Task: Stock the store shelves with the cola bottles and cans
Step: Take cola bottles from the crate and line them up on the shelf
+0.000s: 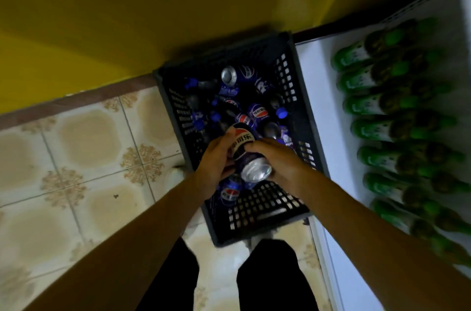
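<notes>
Cola can is held above the crate, over its near half. It lies tilted, w/ its silver end turned up toward the camera & its label end pointing toward the crate's far side.

Both hands are on it. L hand grips the can's left side, fingers curled round it. R hand grips the right side, fingers curled across the top of the label. So the can sits btw the two palms, touching both. Neither hand is spread; both wrap the same can.

Crate is dark plastic w/ lattice walls & sits on the tiled floor. Inside it, below the held can, is a jumble of more cola cans & cola bottles w/ blue caps, lying at mixed angles. A far-end can shows its silver end. A near-end can lies under the L hand, close to the crate's near wall.

- **Right of crate:** a white shelf just beside the right wall, carrying a row of green bottles; they're blurred, labels unreadable.
- **Beyond crate's far side:** yellow wall.
- **Near side of crate:** the person's legs in dark trousers, close to the near wall.
</notes>
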